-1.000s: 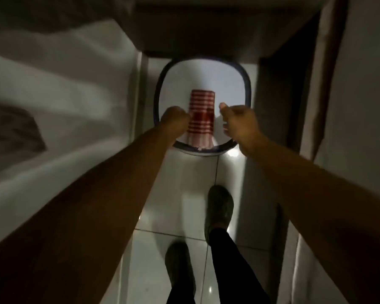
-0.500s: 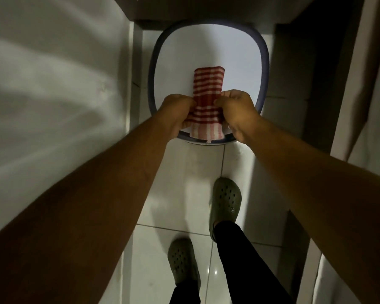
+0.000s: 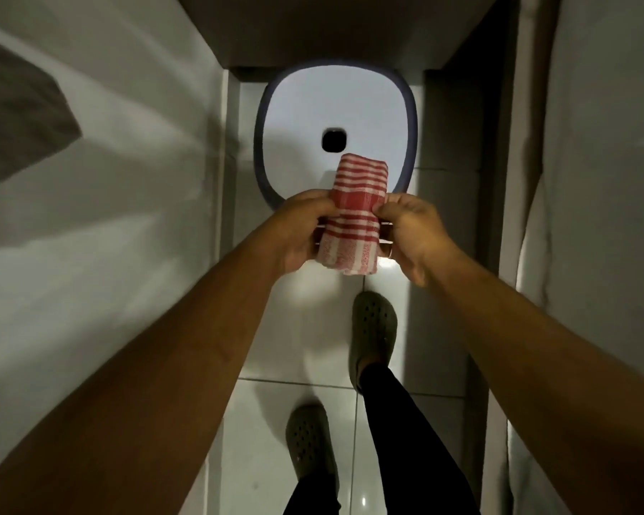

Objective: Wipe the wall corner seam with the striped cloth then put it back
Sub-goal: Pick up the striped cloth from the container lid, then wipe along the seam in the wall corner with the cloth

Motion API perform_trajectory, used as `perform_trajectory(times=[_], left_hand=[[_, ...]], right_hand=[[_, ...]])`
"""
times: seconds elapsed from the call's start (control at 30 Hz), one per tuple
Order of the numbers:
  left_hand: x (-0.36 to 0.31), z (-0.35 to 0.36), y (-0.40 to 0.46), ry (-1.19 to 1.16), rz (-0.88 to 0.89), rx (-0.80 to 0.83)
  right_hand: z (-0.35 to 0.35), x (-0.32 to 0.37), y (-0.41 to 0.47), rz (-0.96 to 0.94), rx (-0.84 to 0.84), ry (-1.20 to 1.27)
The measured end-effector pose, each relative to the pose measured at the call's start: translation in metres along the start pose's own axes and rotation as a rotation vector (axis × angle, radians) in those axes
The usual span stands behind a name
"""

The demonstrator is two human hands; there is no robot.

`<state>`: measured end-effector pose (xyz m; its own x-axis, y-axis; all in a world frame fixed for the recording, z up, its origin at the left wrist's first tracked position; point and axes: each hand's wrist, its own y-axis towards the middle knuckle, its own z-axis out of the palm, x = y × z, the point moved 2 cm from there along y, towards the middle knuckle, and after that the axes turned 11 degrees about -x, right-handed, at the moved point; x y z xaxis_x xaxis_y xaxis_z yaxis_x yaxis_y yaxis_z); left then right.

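Note:
The folded red-and-white striped cloth [image 3: 354,217] is held up in the air, clear of the white stool seat [image 3: 313,105] with its dark blue rim. My left hand [image 3: 298,228] grips the cloth's left edge and my right hand [image 3: 413,232] grips its right edge, fingers pinched on the fabric. The cloth's far end overlaps the near edge of the seat in view. A dark handle hole [image 3: 333,140] shows in the middle of the seat.
A white wall [image 3: 108,217] runs along the left, meeting the tiled floor [image 3: 305,328] at a seam. A dark gap and a pale panel [image 3: 592,180] stand on the right. My feet in grey-green clogs [image 3: 374,328] are on the tiles below the stool.
Both hands closed on the cloth and lifted it off the stool seat toward me. The handle hole in the seat, hidden before by the cloth, now shows.

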<state>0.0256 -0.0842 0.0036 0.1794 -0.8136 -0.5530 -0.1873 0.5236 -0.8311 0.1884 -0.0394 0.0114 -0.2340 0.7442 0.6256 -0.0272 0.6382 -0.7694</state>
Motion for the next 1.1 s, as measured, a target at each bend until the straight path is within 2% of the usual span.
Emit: perform_trajectory(times=[0.13,0.3,0.5,0.57,0.7,0.8,0.9,0.97,1.03,1.1], left_hand=[[0.026,-0.01,-0.046,0.057,0.088,-0.044],[0.056,-0.023,-0.109,0.131,0.212,-0.132],[0.093,-0.013,-0.174,0.407,0.357,-0.142],[0.112,-0.001,-0.19,0.407,0.325,-0.126],[0.158,0.013,-0.209,0.221,0.163,-0.117],[0.185,0.015,-0.219,0.06,0.063,-0.142],[0.209,0.019,-0.227,0.052,-0.017,-0.097],[0.219,0.011,-0.231,0.132,-0.01,-0.141],[0.227,-0.005,-0.231,0.275,0.045,-0.277],[0.24,-0.035,-0.227,0.628,0.139,-0.431]], right_hand=[[0.007,-0.029,-0.05,-0.098,-0.091,-0.07],[0.022,-0.07,-0.119,-0.214,-0.238,0.003],[0.034,-0.12,-0.182,-0.238,-0.202,0.075],[0.033,-0.137,-0.195,-0.215,-0.199,0.112],[0.018,-0.176,-0.211,-0.051,-0.177,0.25],[0.001,-0.204,-0.217,-0.032,-0.118,0.301],[-0.008,-0.24,-0.219,-0.029,-0.036,0.365],[-0.004,-0.267,-0.215,-0.021,-0.05,0.331],[0.005,-0.299,-0.208,0.02,-0.106,0.317],[0.021,-0.333,-0.2,0.065,-0.163,0.297]])
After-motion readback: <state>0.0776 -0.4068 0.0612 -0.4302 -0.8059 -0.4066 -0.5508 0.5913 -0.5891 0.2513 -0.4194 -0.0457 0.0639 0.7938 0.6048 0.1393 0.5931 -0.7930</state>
